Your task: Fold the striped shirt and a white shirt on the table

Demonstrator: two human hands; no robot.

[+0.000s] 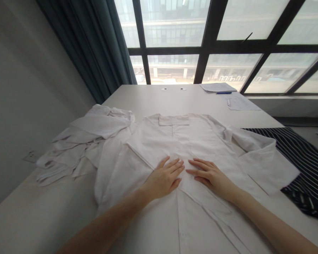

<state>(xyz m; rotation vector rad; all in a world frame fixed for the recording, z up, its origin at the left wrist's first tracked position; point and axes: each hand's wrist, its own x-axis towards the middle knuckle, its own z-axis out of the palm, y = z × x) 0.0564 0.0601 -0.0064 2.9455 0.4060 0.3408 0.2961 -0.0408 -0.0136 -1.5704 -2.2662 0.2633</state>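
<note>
A white shirt (pixel 201 141) lies spread flat on the white table (pixel 159 100), collar towards the window. My left hand (pixel 164 178) rests palm down on the middle of the shirt, fingers stretched out and flat. My right hand (pixel 210 174) lies palm down right beside it, fingers extended towards the left hand, the fingertips nearly touching. Neither hand holds anything.
A crumpled pile of white garments (pixel 87 141) sits to the left of the shirt. A dark striped garment (pixel 304 169) lies at the right edge. Papers (pixel 217 87) and a blue pen (pixel 224 92) lie at the far end by the window. A dark curtain (pixel 95 46) hangs at the back left.
</note>
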